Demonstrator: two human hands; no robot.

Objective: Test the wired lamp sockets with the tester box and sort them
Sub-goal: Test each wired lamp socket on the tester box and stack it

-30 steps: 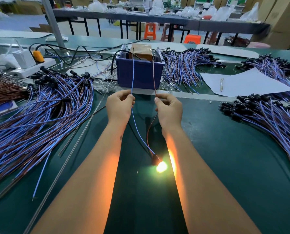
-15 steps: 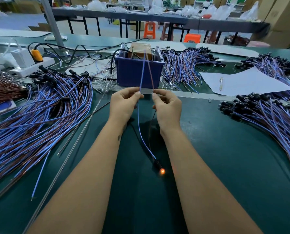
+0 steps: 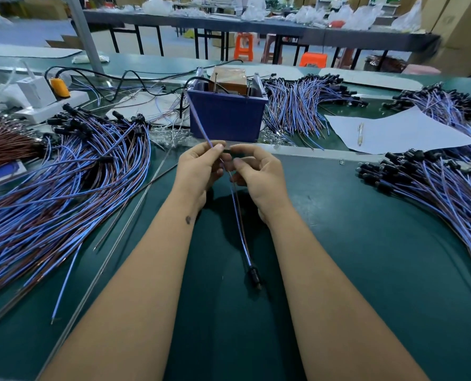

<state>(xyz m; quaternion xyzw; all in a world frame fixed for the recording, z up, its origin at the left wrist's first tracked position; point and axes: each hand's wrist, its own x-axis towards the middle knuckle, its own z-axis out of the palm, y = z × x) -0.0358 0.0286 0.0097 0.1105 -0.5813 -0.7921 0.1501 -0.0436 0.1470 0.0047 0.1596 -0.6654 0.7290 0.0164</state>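
Note:
One wired lamp socket (image 3: pixel 253 276) lies unlit on the green mat between my forearms, its blue and brown wires running up to my hands. My left hand (image 3: pixel 198 169) pinches both wires together near their free ends. My right hand (image 3: pixel 256 174) sits beside it with fingers loosely curled; its fingertips are close to the wires, and I cannot tell if they touch. The blue tester box (image 3: pixel 226 114) with a brown block and two metal posts stands just beyond my hands.
A big pile of wired sockets (image 3: pixel 64 188) covers the left of the mat, and another pile (image 3: pixel 435 193) spreads on the right. More bundles (image 3: pixel 297 105) lie behind the box. A white sheet with a pen (image 3: pixel 393 130) is at the back right. A power strip (image 3: pixel 50 103) sits at the back left.
The lamp glowed brightly, dimmed, and is now dark. The wire ends have come off the tester posts, and my hands have brought the two wires together.

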